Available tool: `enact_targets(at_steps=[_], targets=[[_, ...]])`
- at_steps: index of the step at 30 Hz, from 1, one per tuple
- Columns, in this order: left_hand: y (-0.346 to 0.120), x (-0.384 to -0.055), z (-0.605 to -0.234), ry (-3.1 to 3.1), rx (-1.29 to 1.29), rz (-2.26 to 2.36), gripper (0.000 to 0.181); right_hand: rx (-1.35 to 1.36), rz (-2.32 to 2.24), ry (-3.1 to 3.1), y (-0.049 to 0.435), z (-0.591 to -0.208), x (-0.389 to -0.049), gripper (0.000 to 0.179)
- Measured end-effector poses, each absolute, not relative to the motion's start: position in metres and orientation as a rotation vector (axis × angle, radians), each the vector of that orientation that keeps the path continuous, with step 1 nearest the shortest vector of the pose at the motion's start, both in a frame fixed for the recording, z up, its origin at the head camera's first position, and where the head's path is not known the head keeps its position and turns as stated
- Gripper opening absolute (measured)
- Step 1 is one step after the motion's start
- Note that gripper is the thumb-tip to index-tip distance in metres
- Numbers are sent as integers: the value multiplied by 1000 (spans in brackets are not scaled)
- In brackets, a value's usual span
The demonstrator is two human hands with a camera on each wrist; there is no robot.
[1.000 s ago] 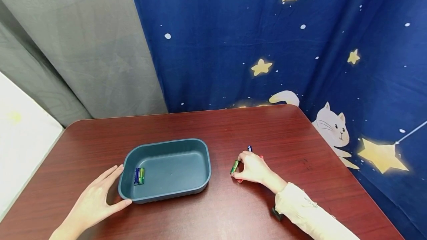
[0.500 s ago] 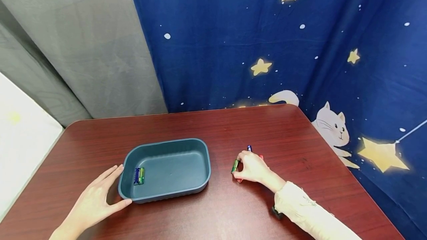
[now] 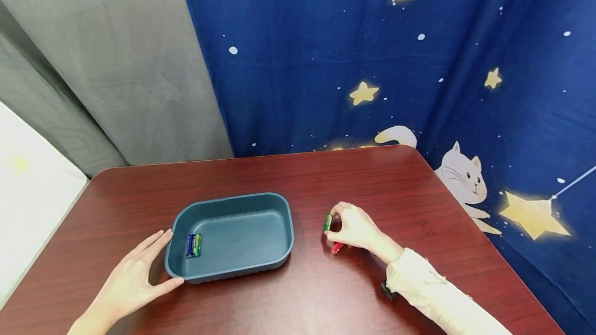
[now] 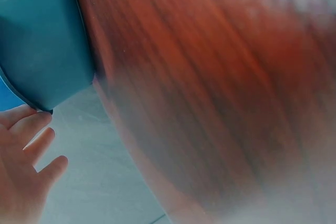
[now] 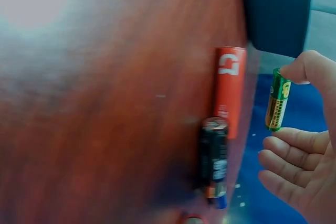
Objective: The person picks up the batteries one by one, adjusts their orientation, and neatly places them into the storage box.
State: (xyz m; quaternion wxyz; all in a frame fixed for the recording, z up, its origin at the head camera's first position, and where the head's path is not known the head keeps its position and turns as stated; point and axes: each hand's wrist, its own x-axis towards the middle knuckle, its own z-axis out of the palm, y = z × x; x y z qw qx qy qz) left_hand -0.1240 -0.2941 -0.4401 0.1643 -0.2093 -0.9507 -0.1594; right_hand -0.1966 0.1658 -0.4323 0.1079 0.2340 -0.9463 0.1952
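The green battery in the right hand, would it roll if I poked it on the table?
The green battery would probably roll: it's a round tube. It's likely stiff, looking straight where the fingers pinch its ends. It looks shiny, so maybe slippery.

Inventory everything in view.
Table: 1, mahogany, foreground
Bin: 1, teal, on table
Batteries: 2, blue and green, in bin
GP battery: 1, green, held
Red battery: 1, red, on table
Dark battery: 1, blackish, beside red battery
Cropped item: 1, red, near dark battery
Curtains: 2, grey and blue, behind
Panel: 1, white, far left
Black item: 1, black, by sleeve
Sleeve: 1, cream, right arm
Left hand: 1, bare, at bin
Right hand: 1, bare, pinching GP battery
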Motion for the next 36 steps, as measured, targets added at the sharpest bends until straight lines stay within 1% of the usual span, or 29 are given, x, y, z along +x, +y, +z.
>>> enact_targets(at_steps=[6, 10, 19, 27, 36], targets=[[-293, -123, -438, -2722, -592, -456, 92, 716, 651, -2709, 159, -411, -199, 35], [-292, -122, -438, -2719, -598, -451, 92, 754, 684, -2681, 152, -398, -200, 35], [-292, -120, -437, -2719, -597, -447, 92, 895, 638, -2651, 122, -375, -208, 37], [-291, -120, -437, -2730, -589, -447, 92, 1026, 498, -2654, 89, -364, -221, 41], [-291, -120, -436, -2748, -572, -452, 91, 1153, 461, -2621, 51, -360, -224, 40]])
